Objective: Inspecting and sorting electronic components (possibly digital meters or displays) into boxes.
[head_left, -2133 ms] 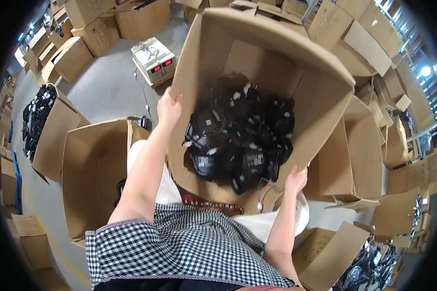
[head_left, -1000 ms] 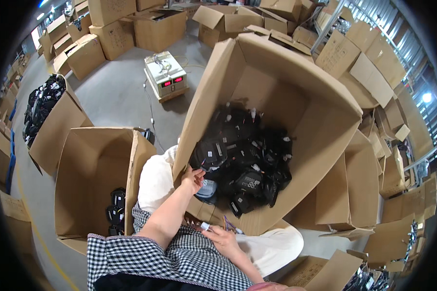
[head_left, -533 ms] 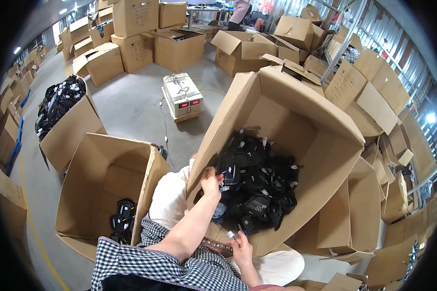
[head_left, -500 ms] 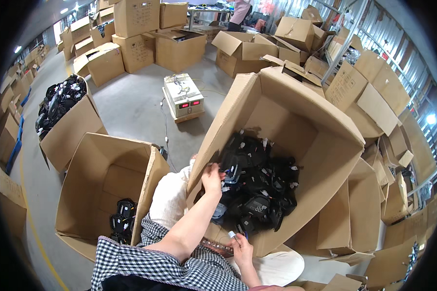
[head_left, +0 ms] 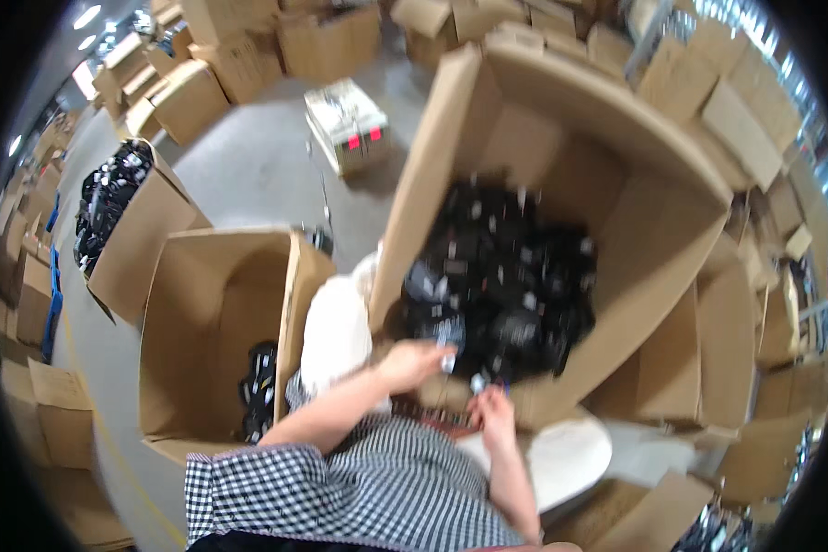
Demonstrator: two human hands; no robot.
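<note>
In front of me a large tilted cardboard box [head_left: 649, 336] holds a heap of black plastic units [head_left: 515, 253] with thin wires and small white plugs. My left hand [head_left: 412, 365] is at the box's near edge, its fingers pinched on a small white plug [head_left: 448, 362]. Close to its right, my right hand [head_left: 493, 411] grips a pale wire connector [head_left: 478, 383] between thumb and fingers. A gap separates the two connectors. Motion blur hides their wires, and I cannot tell which unit the left plug belongs to.
Left of my knee stands another open cardboard box [head_left: 189, 340] with a few black units [head_left: 260, 391] inside. A pale power supply [head_left: 348, 120] with two red displays sits on the floor, its cable running towards me. A fuller box of black units [head_left: 110, 198] stands far left.
My left hand has come back from the heap towards my right hand, now with a white plug in its fingers. My right hand has risen slightly with its connector. The whole view has shifted.
</note>
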